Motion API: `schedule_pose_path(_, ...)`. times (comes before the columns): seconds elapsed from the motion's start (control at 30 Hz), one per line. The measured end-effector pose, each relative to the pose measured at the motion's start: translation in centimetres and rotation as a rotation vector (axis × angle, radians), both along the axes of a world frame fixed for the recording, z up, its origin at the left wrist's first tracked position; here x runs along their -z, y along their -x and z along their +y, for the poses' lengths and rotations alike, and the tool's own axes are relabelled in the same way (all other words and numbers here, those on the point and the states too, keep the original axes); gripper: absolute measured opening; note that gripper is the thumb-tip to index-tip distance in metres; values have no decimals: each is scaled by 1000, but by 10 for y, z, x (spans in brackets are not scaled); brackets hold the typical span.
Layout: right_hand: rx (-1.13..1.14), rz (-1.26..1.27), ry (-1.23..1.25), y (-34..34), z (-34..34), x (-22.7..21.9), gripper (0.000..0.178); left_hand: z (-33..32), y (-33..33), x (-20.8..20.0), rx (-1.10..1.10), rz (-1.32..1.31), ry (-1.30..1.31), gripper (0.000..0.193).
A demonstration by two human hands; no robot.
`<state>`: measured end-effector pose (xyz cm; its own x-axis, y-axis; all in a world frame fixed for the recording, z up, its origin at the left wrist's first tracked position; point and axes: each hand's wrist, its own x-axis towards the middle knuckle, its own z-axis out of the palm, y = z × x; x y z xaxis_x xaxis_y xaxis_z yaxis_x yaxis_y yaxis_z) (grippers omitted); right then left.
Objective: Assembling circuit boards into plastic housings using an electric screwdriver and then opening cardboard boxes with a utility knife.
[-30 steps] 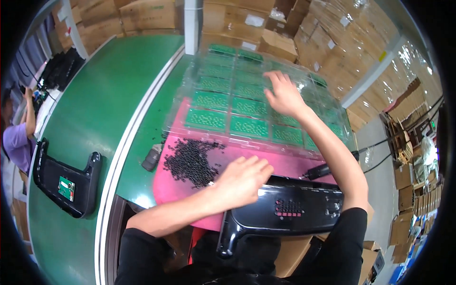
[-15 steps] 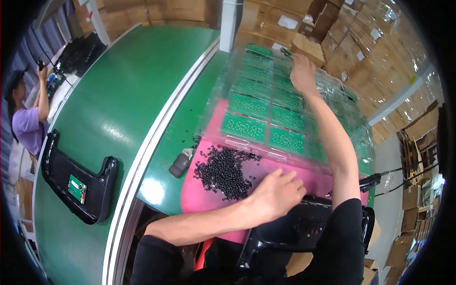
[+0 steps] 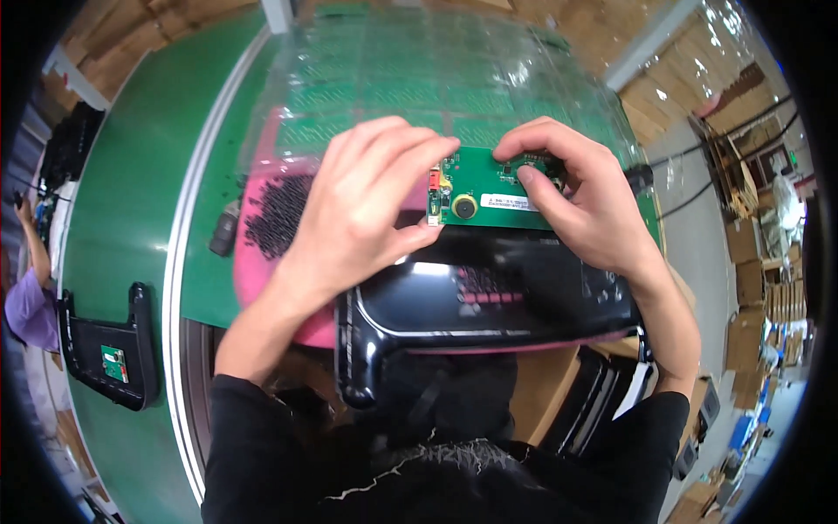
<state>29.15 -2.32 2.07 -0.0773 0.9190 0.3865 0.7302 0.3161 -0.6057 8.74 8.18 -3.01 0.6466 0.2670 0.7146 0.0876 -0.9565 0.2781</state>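
A green circuit board (image 3: 480,166) with a white label, a round black part and a red connector is held level in front of me. My left hand (image 3: 362,196) grips its left end, fingertips at the upper corner and thumb at the lower corner. At the other end, my right hand (image 3: 589,196) pinches the board between thumb and fingers. Just below the board lies a glossy black plastic housing (image 3: 506,297), partly over the pink mat (image 3: 253,262) and close to my body.
Small black screws (image 3: 279,214) are heaped on the mat, beside a dark block (image 3: 225,231). Clear plastic trays (image 3: 393,70) of boards cover the far side. Another housing (image 3: 83,336) carrying a board lies on the left green surface (image 3: 131,210). A person in purple (image 3: 33,306) is at far left.
My right hand has come back from the trays with a circuit board. My left hand has risen from the mat to the board's left end. The view has shifted.
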Motion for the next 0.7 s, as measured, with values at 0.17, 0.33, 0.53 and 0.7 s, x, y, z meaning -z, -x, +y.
schedule_pose_path(0.17,236,-68,-43,1,-37,22,17,8,-6,19,274,-12,119,61)
schedule_pose_path(0.33,393,76,163,7,-69,48,12,0,0,26,389,136,238,64)
schedule_pose_path(0.53,295,498,463,23,-100,71,22,-1,14,42,478,474,287,62)
schedule_pose_path(0.7,200,214,434,22,-98,82,62,5,16,50,470,522,320,57)
